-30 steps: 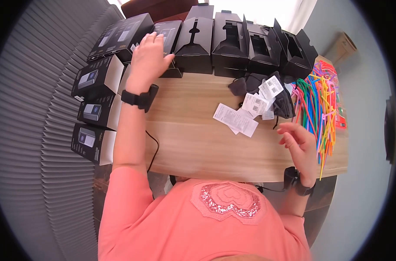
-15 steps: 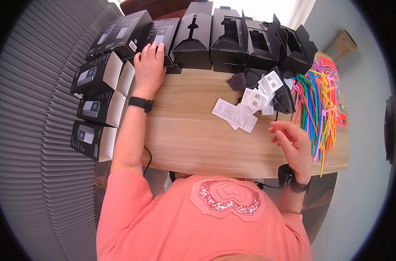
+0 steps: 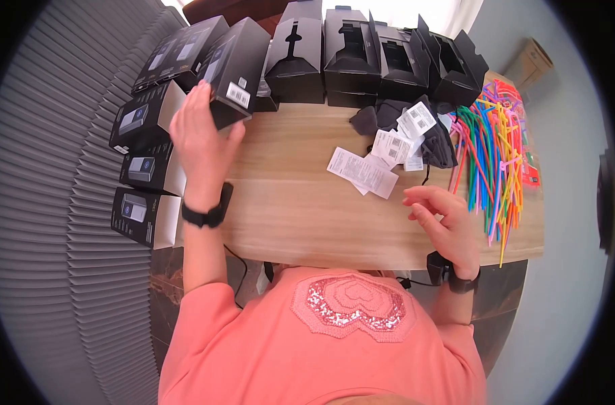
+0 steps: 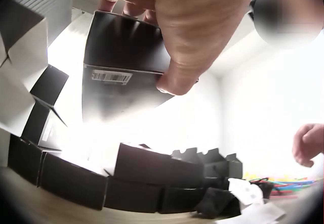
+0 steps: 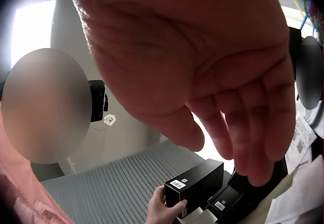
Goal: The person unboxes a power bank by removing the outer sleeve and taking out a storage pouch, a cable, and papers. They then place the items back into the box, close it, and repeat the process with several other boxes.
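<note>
My left hand (image 3: 203, 145) grips a closed black box (image 3: 238, 66) by its near end, fingers over one side and thumb on the other. The box is tilted, with a white barcode label on the end facing me. In the left wrist view the box (image 4: 126, 44) hangs above the row of other boxes, the thumb pressed along its edge. Over the right side of the table, my right hand (image 3: 446, 226) hovers with loosely curled fingers and holds nothing. Its palm fills much of the right wrist view. Close to it lie printed white papers (image 3: 363, 173).
Black boxes with open flaps (image 3: 351, 57) line the table's far edge. More black boxes (image 3: 135, 209) stand along the left edge, beside a pleated grey curtain (image 3: 95, 270). At the right lie dark pouches (image 3: 439, 145) and colourful twisted strips (image 3: 490, 162). A cardboard box (image 3: 529, 64) stands beyond.
My left hand has taken hold of a black box at the back left and lifted it, tilting it and drawing it toward me. The right hand has shifted slightly left.
</note>
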The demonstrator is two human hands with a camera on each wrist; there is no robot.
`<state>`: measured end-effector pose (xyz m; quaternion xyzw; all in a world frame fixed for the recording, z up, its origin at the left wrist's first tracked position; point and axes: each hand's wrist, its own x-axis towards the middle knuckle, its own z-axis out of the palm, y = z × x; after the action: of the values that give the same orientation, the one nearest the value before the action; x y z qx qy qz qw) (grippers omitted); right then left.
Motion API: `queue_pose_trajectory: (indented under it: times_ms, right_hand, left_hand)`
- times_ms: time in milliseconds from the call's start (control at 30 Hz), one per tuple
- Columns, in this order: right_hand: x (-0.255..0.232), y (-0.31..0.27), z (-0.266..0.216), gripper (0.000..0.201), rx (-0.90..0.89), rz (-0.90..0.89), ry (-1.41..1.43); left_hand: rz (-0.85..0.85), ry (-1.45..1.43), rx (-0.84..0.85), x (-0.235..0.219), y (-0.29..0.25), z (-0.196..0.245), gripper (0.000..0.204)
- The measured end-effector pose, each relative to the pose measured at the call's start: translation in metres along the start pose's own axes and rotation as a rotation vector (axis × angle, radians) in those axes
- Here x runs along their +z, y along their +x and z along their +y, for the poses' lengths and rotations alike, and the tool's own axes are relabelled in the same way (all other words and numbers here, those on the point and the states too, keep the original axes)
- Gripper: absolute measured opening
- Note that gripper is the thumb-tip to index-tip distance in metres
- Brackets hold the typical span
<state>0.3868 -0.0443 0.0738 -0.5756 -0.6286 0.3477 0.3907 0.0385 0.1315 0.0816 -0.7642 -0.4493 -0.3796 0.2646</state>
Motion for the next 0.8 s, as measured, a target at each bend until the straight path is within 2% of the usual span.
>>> queue_pose_trajectory:
  times_ms: [67, 133, 200, 267, 333, 367, 433, 467, 533, 567, 633, 667, 700, 733, 767, 800]
  right_hand:
    - [0.005, 0.001, -0.001, 0.022, -0.025, -0.025, -0.009]
    - [0.011, 0.004, -0.005, 0.02, -0.098, -0.115, -0.083]
    - [0.02, 0.006, -0.009, 0.02, -0.099, -0.191, -0.069]
    - [0.031, 0.008, -0.009, 0.02, -0.09, -0.271, -0.056]
    - [0.048, 0.011, 0.003, 0.028, -0.187, -0.414, -0.065]
    - [0.055, 0.014, 0.008, 0.028, -0.179, -0.421, -0.067]
    - [0.068, 0.021, 0.018, 0.035, -0.289, -0.54, -0.217]
    - [0.072, 0.025, 0.023, 0.035, -0.282, -0.543, -0.218]
    - [0.077, 0.035, 0.033, 0.037, -0.165, -0.511, -0.132]
    - [0.078, 0.039, 0.039, 0.037, -0.158, -0.512, -0.136]
    - [0.079, 0.049, 0.05, 0.042, -0.264, -0.274, -0.262]
    - [0.078, 0.055, 0.056, 0.048, -0.251, -0.295, -0.289]
    - [0.079, 0.058, 0.06, 0.048, -0.245, -0.298, -0.289]
    - [0.08, 0.061, 0.061, 0.049, -0.275, -0.203, -0.318]
    - [0.081, 0.062, 0.062, 0.05, -0.306, -0.107, -0.347]
    - [0.079, 0.062, 0.059, 0.05, -0.303, -0.104, -0.352]
  left_hand:
    - [0.025, 0.01, -0.001, -0.033, -0.012, 0.014, 0.08]
    - [-0.076, -0.067, 0.036, -0.065, -0.029, 0.028, 0.084]
    - [-0.181, -0.123, 0.118, -0.084, -0.053, 0.037, 0.085]
    - [-0.305, -0.167, 0.17, -0.094, -0.078, 0.052, 0.085]
    - [-0.451, -0.199, 0.224, -0.095, -0.095, 0.069, 0.082]
    - [-0.428, -0.182, 0.274, -0.092, -0.105, 0.074, 0.076]
    - [-0.529, -0.233, 0.247, -0.091, -0.107, 0.081, 0.069]
    - [-0.532, -0.239, 0.245, -0.091, -0.101, 0.081, 0.069]
    - [-0.758, -0.645, 0.088, -0.089, -0.079, 0.078, 0.066]
    - [-0.758, -0.652, 0.085, -0.083, -0.07, 0.072, 0.066]
    - [-0.578, -0.479, 0.055, -0.062, -0.052, 0.053, 0.066]
    - [-0.582, -0.486, 0.053, -0.045, -0.048, 0.045, 0.066]
    - [-0.543, -0.473, -0.03, -0.024, -0.047, 0.037, 0.065]
    - [-0.501, -0.458, -0.111, -0.01, -0.047, 0.032, 0.064]
    - [-0.502, -0.462, -0.113, -0.004, -0.046, 0.027, 0.064]
    - [-0.681, -0.557, -0.175, 0.002, -0.045, 0.022, 0.062]
